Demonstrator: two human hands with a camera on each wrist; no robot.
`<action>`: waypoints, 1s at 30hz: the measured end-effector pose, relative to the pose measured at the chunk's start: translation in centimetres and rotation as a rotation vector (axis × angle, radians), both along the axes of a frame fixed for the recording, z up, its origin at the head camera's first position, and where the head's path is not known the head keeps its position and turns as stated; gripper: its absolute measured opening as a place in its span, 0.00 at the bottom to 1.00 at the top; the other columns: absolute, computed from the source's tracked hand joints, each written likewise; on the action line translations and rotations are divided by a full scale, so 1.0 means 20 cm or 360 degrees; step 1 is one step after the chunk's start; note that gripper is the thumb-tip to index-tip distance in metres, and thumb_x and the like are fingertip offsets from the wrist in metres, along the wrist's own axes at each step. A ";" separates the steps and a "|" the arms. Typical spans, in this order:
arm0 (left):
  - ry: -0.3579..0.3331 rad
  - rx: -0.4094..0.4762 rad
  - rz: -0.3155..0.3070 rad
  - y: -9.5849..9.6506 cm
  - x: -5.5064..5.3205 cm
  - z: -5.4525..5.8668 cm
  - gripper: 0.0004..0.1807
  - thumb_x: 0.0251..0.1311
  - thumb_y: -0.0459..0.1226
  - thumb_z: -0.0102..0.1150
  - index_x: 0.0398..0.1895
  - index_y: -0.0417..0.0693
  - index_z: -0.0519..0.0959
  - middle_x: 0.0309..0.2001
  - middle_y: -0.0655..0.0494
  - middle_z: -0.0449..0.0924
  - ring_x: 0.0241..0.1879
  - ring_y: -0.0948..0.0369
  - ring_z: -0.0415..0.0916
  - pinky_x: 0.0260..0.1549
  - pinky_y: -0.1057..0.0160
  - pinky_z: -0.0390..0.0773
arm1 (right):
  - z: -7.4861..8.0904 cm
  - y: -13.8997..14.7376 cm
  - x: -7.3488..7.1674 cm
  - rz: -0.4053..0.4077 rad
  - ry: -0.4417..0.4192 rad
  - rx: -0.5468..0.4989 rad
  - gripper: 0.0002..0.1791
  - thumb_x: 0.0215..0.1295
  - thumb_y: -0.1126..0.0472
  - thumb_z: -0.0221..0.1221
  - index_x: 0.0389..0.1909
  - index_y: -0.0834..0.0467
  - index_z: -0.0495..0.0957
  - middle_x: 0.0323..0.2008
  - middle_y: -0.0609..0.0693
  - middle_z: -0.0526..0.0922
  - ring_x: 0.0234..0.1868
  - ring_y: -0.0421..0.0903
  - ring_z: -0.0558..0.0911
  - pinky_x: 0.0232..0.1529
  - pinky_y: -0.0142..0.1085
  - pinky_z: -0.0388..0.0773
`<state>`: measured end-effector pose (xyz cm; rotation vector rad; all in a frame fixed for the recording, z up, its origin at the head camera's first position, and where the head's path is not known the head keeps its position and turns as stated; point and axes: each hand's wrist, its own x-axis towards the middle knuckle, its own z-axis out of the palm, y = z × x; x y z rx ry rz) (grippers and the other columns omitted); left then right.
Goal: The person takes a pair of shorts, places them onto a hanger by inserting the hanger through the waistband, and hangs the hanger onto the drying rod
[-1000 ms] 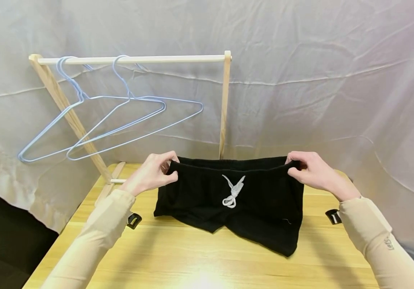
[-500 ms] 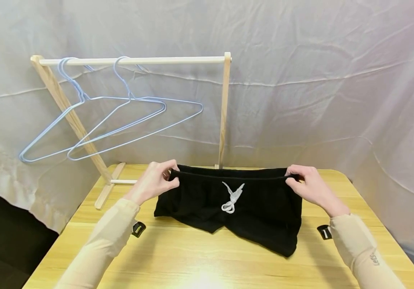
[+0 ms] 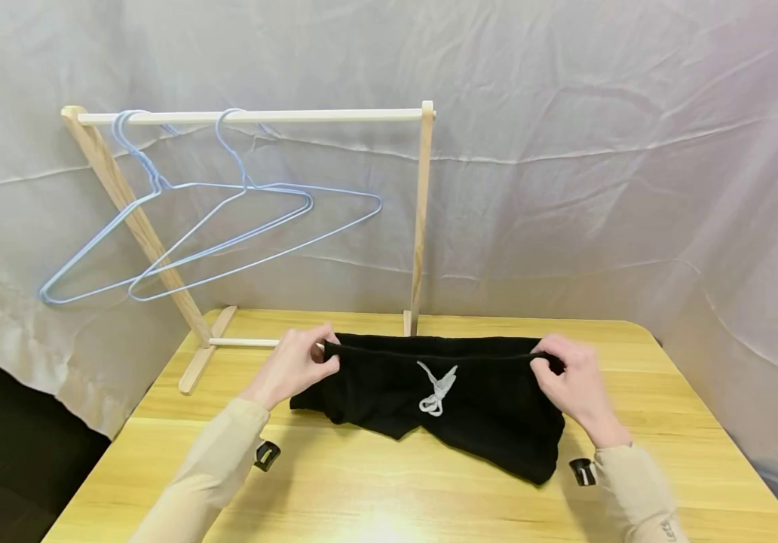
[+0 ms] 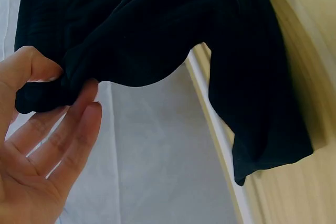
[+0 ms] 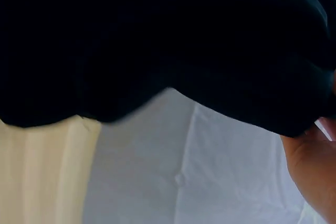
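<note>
A pair of black shorts point(image 3: 375, 392) with a white drawstring point(image 3: 438, 388) is stretched between both hands, its leg hems down at the table. My left hand point(image 3: 297, 364) pinches the waistband at its left end. In the left wrist view the thumb and fingers of the left hand point(image 4: 58, 135) grip the folded edge of the shorts point(image 4: 157, 30). At the other end of the waistband, my right hand point(image 3: 574, 381) pinches the cloth. Only part of the right hand point(image 5: 315, 166) shows in the right wrist view, where dark fabric point(image 5: 157, 40) fills the upper half.
Behind the shorts on the left stands a wooden rack point(image 3: 421, 226) with several light blue wire hangers point(image 3: 233, 192) on its rail point(image 3: 335, 115). The wooden table point(image 3: 389, 490) extends around the shorts, and a pale cloth curtain point(image 3: 565, 188) hangs behind it.
Both hands have lowered the waistband toward the table, so the shorts look flatter and more of the rack's foot shows. The right hand has also drawn slightly left. The hangers stay on the rail.
</note>
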<state>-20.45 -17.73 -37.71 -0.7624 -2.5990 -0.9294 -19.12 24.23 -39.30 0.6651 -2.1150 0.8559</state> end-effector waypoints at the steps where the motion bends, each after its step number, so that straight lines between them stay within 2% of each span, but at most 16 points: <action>1: -0.0016 -0.0020 0.0019 0.00 0.00 -0.01 0.07 0.52 0.30 0.64 0.33 0.50 0.79 0.21 0.57 0.84 0.21 0.71 0.77 0.28 0.69 0.76 | -0.02 -0.01 0.00 0.0002 0.0002 -0.0022 0.16 0.45 0.79 0.54 0.21 0.54 0.79 0.22 0.45 0.79 0.25 0.34 0.72 0.33 0.22 0.67; 6: -0.0119 -0.0162 0.0084 0.00 0.02 -0.05 0.07 0.54 0.34 0.66 0.34 0.53 0.80 0.32 0.54 0.89 0.28 0.67 0.84 0.35 0.60 0.82 | -0.09 -0.02 0.02 0.0016 -0.0072 -0.0076 0.17 0.46 0.80 0.55 0.22 0.54 0.80 0.24 0.46 0.81 0.29 0.33 0.74 0.38 0.21 0.69; 11: -0.0222 -0.0277 0.0092 -0.01 0.03 -0.07 0.06 0.54 0.39 0.68 0.35 0.57 0.82 0.32 0.58 0.89 0.34 0.63 0.86 0.40 0.54 0.80 | -0.12 -0.03 0.03 0.0048 -0.0160 -0.0106 0.19 0.47 0.81 0.54 0.23 0.52 0.80 0.24 0.44 0.80 0.29 0.32 0.74 0.38 0.21 0.68; 14: -0.0277 -0.0256 -0.0009 -0.02 0.02 -0.06 0.07 0.55 0.40 0.70 0.37 0.56 0.83 0.38 0.57 0.88 0.39 0.59 0.86 0.42 0.52 0.81 | -0.12 -0.03 0.03 0.0067 -0.0189 -0.0102 0.20 0.47 0.81 0.54 0.24 0.50 0.81 0.25 0.43 0.80 0.30 0.33 0.74 0.39 0.21 0.68; 18: -0.0385 -0.0106 -0.0196 -0.05 0.01 -0.01 0.10 0.57 0.40 0.71 0.42 0.52 0.84 0.50 0.51 0.86 0.49 0.52 0.83 0.46 0.52 0.81 | -0.12 -0.03 0.03 0.0089 -0.0184 -0.0088 0.21 0.48 0.81 0.54 0.25 0.50 0.81 0.26 0.43 0.80 0.31 0.33 0.75 0.40 0.21 0.68; 20: -0.0416 -0.0004 -0.0239 -0.06 0.01 0.03 0.12 0.58 0.40 0.71 0.45 0.50 0.84 0.56 0.48 0.84 0.55 0.49 0.81 0.49 0.50 0.81 | -0.12 -0.03 0.03 0.0095 -0.0182 -0.0088 0.21 0.48 0.81 0.54 0.25 0.50 0.81 0.26 0.43 0.81 0.31 0.34 0.75 0.40 0.21 0.68; 22: -0.0362 0.0061 -0.0204 -0.08 0.00 0.10 0.14 0.59 0.39 0.71 0.47 0.50 0.84 0.59 0.46 0.82 0.58 0.48 0.79 0.53 0.46 0.80 | -0.12 -0.03 0.03 0.0093 -0.0187 -0.0087 0.21 0.48 0.81 0.54 0.25 0.50 0.81 0.26 0.43 0.81 0.31 0.33 0.75 0.39 0.22 0.68; 25: -0.0178 0.0160 -0.0079 -0.12 -0.01 0.23 0.15 0.60 0.37 0.69 0.50 0.47 0.83 0.59 0.45 0.82 0.60 0.47 0.77 0.60 0.43 0.75 | -0.13 -0.03 0.03 0.0085 -0.0194 -0.0074 0.21 0.48 0.81 0.54 0.26 0.50 0.81 0.27 0.43 0.81 0.31 0.33 0.74 0.39 0.22 0.68; 30: 0.0218 0.0347 0.0232 -0.19 -0.03 0.48 0.15 0.64 0.35 0.66 0.52 0.40 0.82 0.55 0.42 0.83 0.60 0.46 0.77 0.65 0.43 0.70 | -0.13 -0.02 0.03 0.0073 -0.0217 -0.0048 0.20 0.48 0.81 0.54 0.26 0.51 0.80 0.27 0.43 0.81 0.32 0.33 0.75 0.41 0.21 0.67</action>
